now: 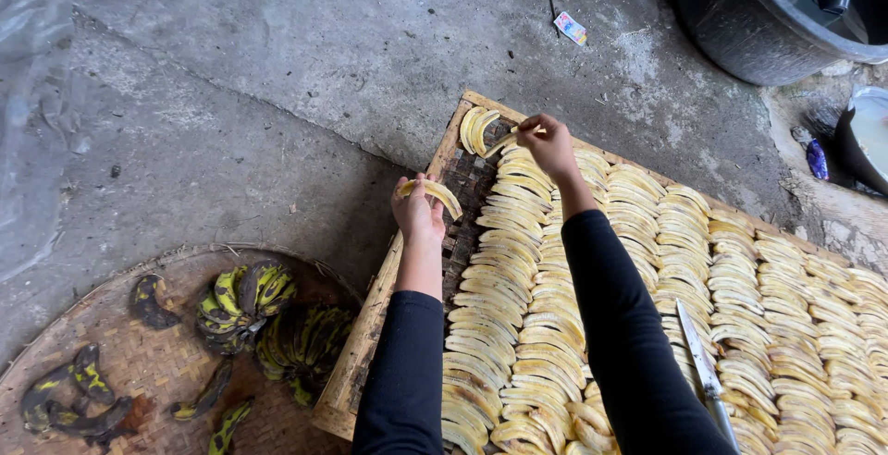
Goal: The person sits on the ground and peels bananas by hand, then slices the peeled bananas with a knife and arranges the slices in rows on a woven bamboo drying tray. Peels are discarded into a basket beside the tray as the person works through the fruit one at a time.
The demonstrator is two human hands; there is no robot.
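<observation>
Concrete floor [305, 57], cracked and stained, carries everything in view. A woven bamboo drying rack [370, 344] runs diagonally from lower left to upper right, covered in rows of peeled banana slices [768, 325], each a curved strip lying across the rack's long axis. To its left, a round woven tray [139, 362] holds blackened green-and-yellow banana peels [277, 325]. A dark plastic tub [740, 30] stands at upper right. A knife [705, 372] rests on the slices beside the right forearm.

Left hand [418, 215]: raised over the rack's left rim, fingers closed on one banana slice [435, 191], its curve arching upward, long axis roughly left to right.

Right hand [550, 145]: extended farther toward the far corner of the rack, fingertips pinched on a second slice [504, 141] that points left toward a small fan of slices [476, 129] already set there. The bare strip of rack [467, 187] lies between the two hands; the right hand is the nearer to the far corner, the left to the bare strip
</observation>
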